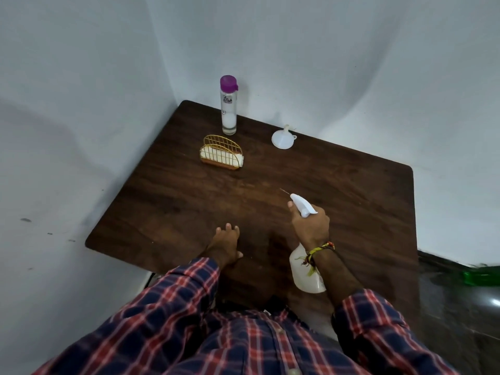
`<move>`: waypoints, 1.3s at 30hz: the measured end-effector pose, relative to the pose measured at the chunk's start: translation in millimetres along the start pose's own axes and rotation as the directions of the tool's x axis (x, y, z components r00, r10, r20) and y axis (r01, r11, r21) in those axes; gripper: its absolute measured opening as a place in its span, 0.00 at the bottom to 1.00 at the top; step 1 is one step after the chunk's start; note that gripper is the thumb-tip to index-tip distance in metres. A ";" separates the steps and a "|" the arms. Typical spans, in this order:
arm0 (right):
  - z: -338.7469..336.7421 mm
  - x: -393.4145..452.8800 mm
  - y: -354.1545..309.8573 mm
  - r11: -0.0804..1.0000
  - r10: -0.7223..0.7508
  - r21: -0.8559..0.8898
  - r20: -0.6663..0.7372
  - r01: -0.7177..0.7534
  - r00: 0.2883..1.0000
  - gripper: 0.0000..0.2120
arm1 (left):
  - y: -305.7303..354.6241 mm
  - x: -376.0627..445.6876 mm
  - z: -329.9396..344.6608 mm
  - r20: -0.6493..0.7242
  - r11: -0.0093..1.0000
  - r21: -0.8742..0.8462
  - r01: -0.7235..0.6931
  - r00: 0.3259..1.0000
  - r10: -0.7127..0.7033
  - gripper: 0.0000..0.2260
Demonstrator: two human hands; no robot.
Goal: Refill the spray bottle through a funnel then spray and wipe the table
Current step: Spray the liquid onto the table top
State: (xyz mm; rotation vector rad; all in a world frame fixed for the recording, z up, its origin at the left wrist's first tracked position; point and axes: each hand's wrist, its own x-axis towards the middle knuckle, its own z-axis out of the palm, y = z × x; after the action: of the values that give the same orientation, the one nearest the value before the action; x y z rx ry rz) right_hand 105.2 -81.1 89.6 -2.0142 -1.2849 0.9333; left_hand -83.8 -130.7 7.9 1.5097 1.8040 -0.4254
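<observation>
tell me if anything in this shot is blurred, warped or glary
Head view: wide-angle bends the table edges and the wall; the green object at the right edge is smeared; a bright glare spot sits on the floor below it; the spray bottle and funnel stay fairly sharp.
</observation>
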 end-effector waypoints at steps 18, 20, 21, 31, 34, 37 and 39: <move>-36.2 -6.5 38.4 0.969 0.053 -0.244 0.082 -0.032 0.995 0.22 | 24.9 6.6 -9.0 0.029 0.994 0.055 0.089 0.995 -0.091 0.27; -46.5 0.8 34.2 0.975 0.047 -0.218 0.011 -0.043 0.999 0.22 | 30.9 7.1 -9.5 0.006 0.992 0.102 0.076 0.997 -0.077 0.23; -51.5 4.4 33.6 0.971 0.044 -0.235 -0.001 -0.043 0.999 0.23 | 33.7 6.8 -9.6 -0.002 0.989 0.125 0.074 0.997 -0.074 0.21; -82.5 1.3 67.7 0.882 0.023 -0.453 0.318 0.131 0.948 0.19 | 80.0 5.2 -4.1 -0.173 0.998 0.057 -0.016 0.985 0.026 0.25; -96.3 12.2 65.7 0.957 0.087 -0.285 0.079 -0.061 0.993 0.21 | 100.0 5.7 -3.4 -0.174 0.996 0.080 -0.049 0.983 0.062 0.28; -105.4 26.2 64.7 0.973 0.058 -0.222 -0.007 -0.058 0.998 0.23 | 114.1 4.7 -3.0 -0.162 0.990 0.121 -0.067 0.983 0.086 0.29; -111.4 35.6 61.6 0.977 0.065 -0.200 -0.054 -0.075 0.996 0.24 | 120.1 5.2 -1.2 -0.144 0.986 0.149 -0.080 0.984 0.102 0.29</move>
State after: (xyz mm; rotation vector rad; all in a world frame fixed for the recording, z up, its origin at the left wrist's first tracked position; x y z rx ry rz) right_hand 237.0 -81.9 99.9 -2.2362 -1.3362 0.8094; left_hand 29.2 -95.7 28.9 1.7577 1.8439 -0.4117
